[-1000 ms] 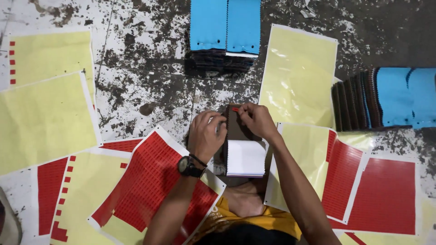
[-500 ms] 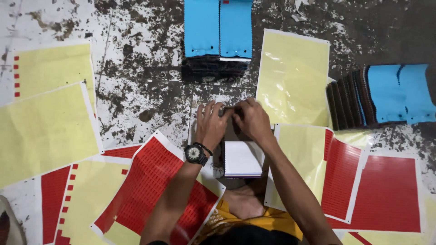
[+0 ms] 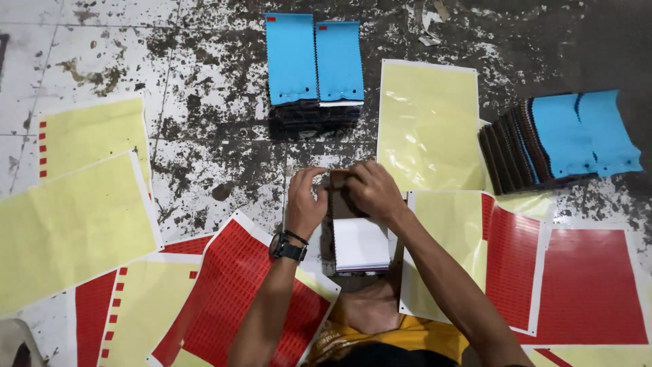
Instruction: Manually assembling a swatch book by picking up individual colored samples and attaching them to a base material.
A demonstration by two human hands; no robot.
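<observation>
At your far left lie pale yellow backing sheets (image 3: 75, 224), mostly stripped, with a few red squares left along their edges. Next, just beside your left forearm, a red sticker sheet (image 3: 231, 299) lies tilted on the stained floor (image 3: 204, 136).

Your left hand (image 3: 305, 202), watch on the wrist, is curled, with its fingertips pinching the top left edge of the small swatch stack (image 3: 358, 238). That stack sits on the floor straight in front of you, between your forearms, with its long axis running away from you; its dark top end points toward the blue-topped stack (image 3: 314, 64) further out, and its white lower face points back at your lap.

Your right hand (image 3: 372, 191) is closed over the stack's top end, fingers bent and pressing down, touching the left hand's fingertips.

Further right lies a bare yellow sheet (image 3: 428, 126), then red sheets (image 3: 584, 285), and a fanned pile of blue swatches (image 3: 564, 139) leaning on its side.
</observation>
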